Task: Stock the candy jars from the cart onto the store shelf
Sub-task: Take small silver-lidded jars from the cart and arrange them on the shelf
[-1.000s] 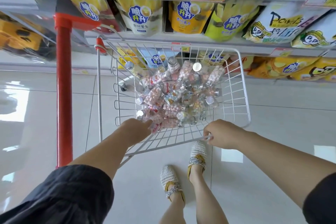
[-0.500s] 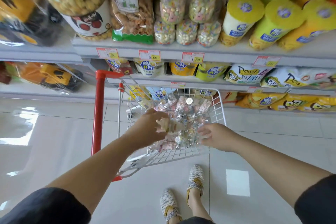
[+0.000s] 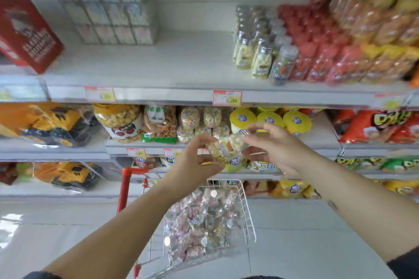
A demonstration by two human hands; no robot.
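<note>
A clear candy jar [image 3: 226, 146] with pale pink and white sweets is held up in front of the shelves, lying tilted between both hands. My left hand [image 3: 197, 161] grips its lower end and my right hand [image 3: 274, 146] holds its cap end. Below them the white wire cart [image 3: 248, 217] holds several more candy jars [image 3: 201, 222] with silver caps. The store shelf [image 3: 158, 63] above has a wide bare white stretch, with similar silver-capped jars [image 3: 260, 52] standing at its right.
A red box [image 3: 25, 29] leans at the shelf's left and a stack of pale boxes [image 3: 113, 20] sits at the back. Red and orange packets [image 3: 351, 41] fill the right. The lower shelves carry snack bags and tubs. The cart's red handle post [image 3: 124, 188] stands left.
The view has swung up from the cart to the upper shelves. My left hand lifted a jar out of the cart, and my right hand left the cart rim and took the jar's other end.
</note>
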